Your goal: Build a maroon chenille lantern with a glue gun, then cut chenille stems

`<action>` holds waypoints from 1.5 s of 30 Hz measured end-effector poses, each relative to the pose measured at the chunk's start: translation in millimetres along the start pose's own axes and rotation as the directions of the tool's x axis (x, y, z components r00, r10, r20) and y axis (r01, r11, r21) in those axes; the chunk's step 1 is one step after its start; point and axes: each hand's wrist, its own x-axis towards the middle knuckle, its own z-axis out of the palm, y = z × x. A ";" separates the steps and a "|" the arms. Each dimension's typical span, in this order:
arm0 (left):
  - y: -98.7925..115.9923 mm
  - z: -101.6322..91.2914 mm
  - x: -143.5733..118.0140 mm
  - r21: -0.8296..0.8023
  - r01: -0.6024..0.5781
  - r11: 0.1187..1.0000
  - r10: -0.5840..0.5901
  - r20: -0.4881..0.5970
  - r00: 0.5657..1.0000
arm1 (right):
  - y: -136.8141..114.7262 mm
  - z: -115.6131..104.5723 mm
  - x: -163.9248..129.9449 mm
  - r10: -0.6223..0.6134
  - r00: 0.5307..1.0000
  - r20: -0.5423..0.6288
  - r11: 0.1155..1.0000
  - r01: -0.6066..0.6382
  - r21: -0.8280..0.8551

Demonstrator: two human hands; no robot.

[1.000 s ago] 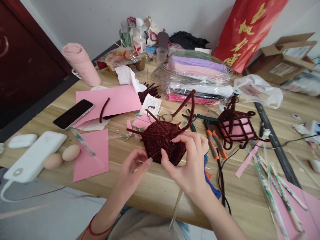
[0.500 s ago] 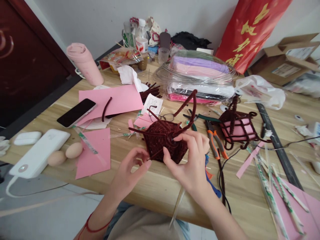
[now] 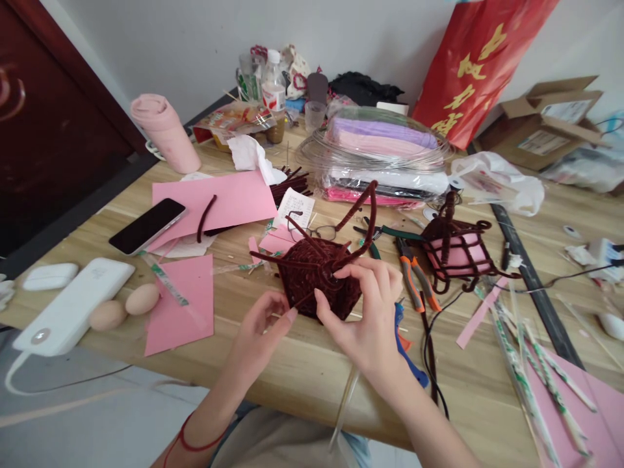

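Note:
A dark brown woven piece (image 3: 305, 273) made of fuzzy pipe cleaners stands on the table in front of me, with several loose stems sticking out of its top. My left hand (image 3: 266, 328) is at its near left side, thumb and forefinger closed on one brown pipe cleaner (image 3: 305, 300). My right hand (image 3: 368, 305) grips the woven piece from the right, forefinger at the knot on top and thumb against the near side. Its other fingers curl behind and hide part of the piece. A long bent stem (image 3: 374, 214) arches above the right hand.
On the right are a pipe-cleaner lantern (image 3: 455, 250) with pink panels and orange-handled pliers (image 3: 412, 279). Blue-handled pliers (image 3: 409, 357) lie by my right wrist. To the left are a phone (image 3: 149, 226), pink paper (image 3: 182, 305), two eggs (image 3: 142, 299) and a power bank (image 3: 73, 305).
The camera view has shifted slightly, so the far objects sit a little lower. Both hands keep almost the same hold on the woven piece and its strand.

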 end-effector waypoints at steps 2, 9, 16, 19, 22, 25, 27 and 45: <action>0.4 0.2 0.0 0.008 -0.001 1.000 0.001 0.003 1.000 | 0.1 -1.3 0.0 0.000 1.000 0.001 1.000 0.000 0.005; 4.5 -12.6 -6.2 0.066 -0.097 0.993 0.103 -0.088 0.991 | 22.0 -10.3 -6.0 0.123 0.965 -0.231 0.931 -0.032 0.364; 8.4 -34.7 -6.1 0.206 -0.280 0.938 0.328 -0.260 0.908 | 60.0 -17.7 -14.4 0.641 0.753 0.149 0.466 -0.536 0.704; 12.8 -34.3 -7.2 0.291 -0.223 0.930 0.300 -0.251 0.920 | 69.6 -12.3 -13.5 0.662 0.716 0.223 0.318 -0.537 0.781; 19.8 -26.6 -9.8 0.321 -0.169 0.932 0.240 -0.194 0.951 | 71.3 -4.0 -12.7 0.638 0.721 0.270 0.333 -0.574 0.748; 25.0 -17.0 -11.0 0.303 -0.142 0.942 0.195 -0.152 0.969 | 64.2 -0.3 -15.2 0.594 0.727 0.345 0.412 -0.643 0.646; 26.8 -12.5 -9.9 0.303 -0.136 0.943 0.185 -0.139 0.973 | 56.2 -2.2 -18.9 0.592 0.726 0.350 0.434 -0.652 0.621; 53.1 -45.3 87.4 0.547 -0.322 0.773 0.483 -0.179 0.857 | 47.9 -1.9 -53.8 0.721 0.682 0.124 0.334 -0.499 0.800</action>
